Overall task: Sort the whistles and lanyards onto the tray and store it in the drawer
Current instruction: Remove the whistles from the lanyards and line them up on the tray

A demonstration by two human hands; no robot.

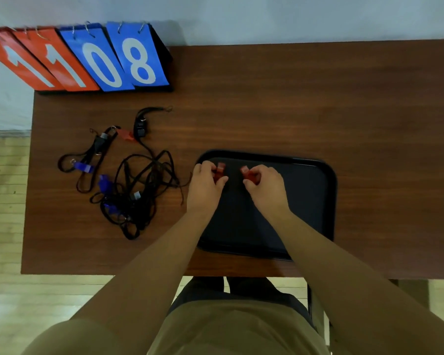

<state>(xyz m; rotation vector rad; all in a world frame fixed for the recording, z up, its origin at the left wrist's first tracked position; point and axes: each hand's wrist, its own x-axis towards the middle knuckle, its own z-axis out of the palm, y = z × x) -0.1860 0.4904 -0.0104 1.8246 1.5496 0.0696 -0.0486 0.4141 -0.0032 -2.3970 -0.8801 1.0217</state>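
Note:
A black tray [308,198] lies on the brown table, right of centre. Over its far left part, my left hand [205,183] pinches a red whistle [219,169] and my right hand [265,185] pinches another red whistle [246,172]. Left of the tray lies a tangle of black lanyards [144,185] with blue whistles [83,167] among the cords. A third red whistle [125,134] and a black whistle [140,130] lie farther back. No drawer is in view.
A flip scoreboard [87,60] with orange and blue number cards stands at the table's far left corner. The table's near edge [100,274] runs just in front of me. A chair frame [315,311] shows beneath the table on the right.

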